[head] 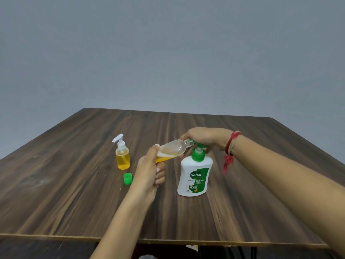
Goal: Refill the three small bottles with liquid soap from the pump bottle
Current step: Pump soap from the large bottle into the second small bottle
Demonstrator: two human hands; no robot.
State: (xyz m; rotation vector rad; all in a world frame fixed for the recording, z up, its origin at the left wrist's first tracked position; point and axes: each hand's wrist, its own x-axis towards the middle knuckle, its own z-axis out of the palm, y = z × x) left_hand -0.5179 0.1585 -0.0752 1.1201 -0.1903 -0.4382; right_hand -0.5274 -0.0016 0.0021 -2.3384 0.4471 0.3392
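Small bottle (173, 147) being held tilted in closed grip of left hand (149, 171), mouth at nozzle, above worktop (242, 202) centre. Pump bottle (195, 174) head being wrapped by right hand (207, 137). Best pressed slowly, mouth aligned.

"Dettol ORIGINAL 99.99%" on pump bottle (195, 176)
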